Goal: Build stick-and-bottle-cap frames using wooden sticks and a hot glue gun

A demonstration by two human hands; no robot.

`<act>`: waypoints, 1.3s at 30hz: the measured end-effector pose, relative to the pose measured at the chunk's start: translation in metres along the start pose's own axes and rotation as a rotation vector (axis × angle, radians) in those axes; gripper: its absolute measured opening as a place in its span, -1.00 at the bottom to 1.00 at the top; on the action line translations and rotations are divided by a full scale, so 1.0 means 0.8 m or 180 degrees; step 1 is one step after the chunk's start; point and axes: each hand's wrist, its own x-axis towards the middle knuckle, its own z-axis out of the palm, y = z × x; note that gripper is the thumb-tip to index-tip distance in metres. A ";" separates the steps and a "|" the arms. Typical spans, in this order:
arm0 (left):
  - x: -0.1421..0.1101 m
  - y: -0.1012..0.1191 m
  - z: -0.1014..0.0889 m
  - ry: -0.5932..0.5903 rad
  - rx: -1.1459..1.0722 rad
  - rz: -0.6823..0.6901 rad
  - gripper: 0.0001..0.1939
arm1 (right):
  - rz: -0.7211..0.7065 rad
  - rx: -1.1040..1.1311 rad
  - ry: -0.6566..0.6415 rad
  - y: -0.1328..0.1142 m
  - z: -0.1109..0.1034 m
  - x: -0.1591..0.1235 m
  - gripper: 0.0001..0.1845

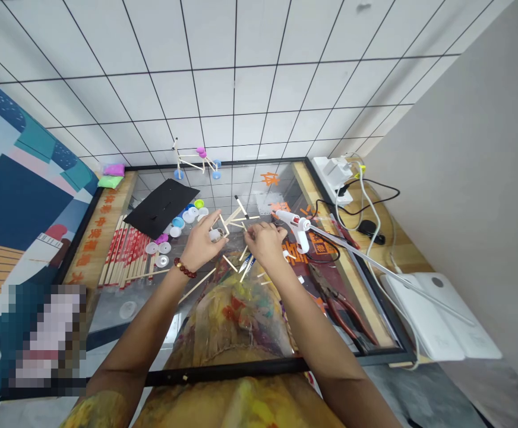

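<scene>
I observe the left grip (pixel 202 242) pinching a small stick frame (pixel 224 225), long axis eleven-to-five o'clock. From the right grip (pixel 265 242), fingers bunched, contents I cannot tell, it lies at nine o'clock.

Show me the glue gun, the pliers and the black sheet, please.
Glue gun (pixel 301 226): head view, on its white body.
Pliers (pixel 328 291): head view, metal near the pivot.
Black sheet (pixel 160 202): head view, on its upper face.

Behind the thin pale wooden sticks (pixel 233 216), you can pass over the reflective glass tabletop (pixel 239 180). The flat black sheet (pixel 156 205) bounds the left, the white plastic glue gun (pixel 291 220) the right; red-handled metal pliers (pixel 330 293) obstruct nearer you.
</scene>
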 end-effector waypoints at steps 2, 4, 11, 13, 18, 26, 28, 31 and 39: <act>0.000 -0.001 0.001 0.0018 -0.0068 -0.0057 -0.23 | -0.0123 -0.0069 -0.0086 -0.001 -0.016 -0.007 -0.78; -0.001 -0.002 0.002 0.0007 -0.0127 -0.0094 -0.21 | -0.0277 -0.0096 -0.0127 -0.001 -0.034 -0.017 -0.80; -0.001 -0.006 0.002 -0.0040 -0.0100 -0.0054 -0.21 | -0.0393 0.0141 0.0011 0.016 -0.063 -0.043 -0.82; -0.001 -0.008 0.003 -0.0040 -0.0114 -0.0028 -0.21 | -0.0396 0.0229 0.0047 0.029 -0.061 -0.051 -0.82; -0.002 -0.013 0.005 -0.0061 -0.0136 0.0019 -0.20 | 0.0087 0.0485 0.0251 0.078 -0.071 -0.077 -0.77; -0.003 -0.007 0.005 -0.0122 -0.0142 -0.0005 -0.23 | 0.0878 0.0363 0.0542 0.126 -0.070 -0.052 -0.58; -0.003 -0.007 0.005 -0.0110 -0.0163 0.0009 -0.23 | 0.0763 0.0358 0.0582 0.127 -0.062 -0.037 -0.56; -0.004 -0.007 0.006 -0.0075 -0.0235 -0.0027 -0.22 | 0.0556 0.0251 0.0703 0.120 -0.060 -0.028 -0.57; -0.004 -0.011 0.009 0.0050 -0.0322 -0.0103 -0.23 | 0.0142 -0.0071 0.0121 0.055 -0.080 -0.078 -0.79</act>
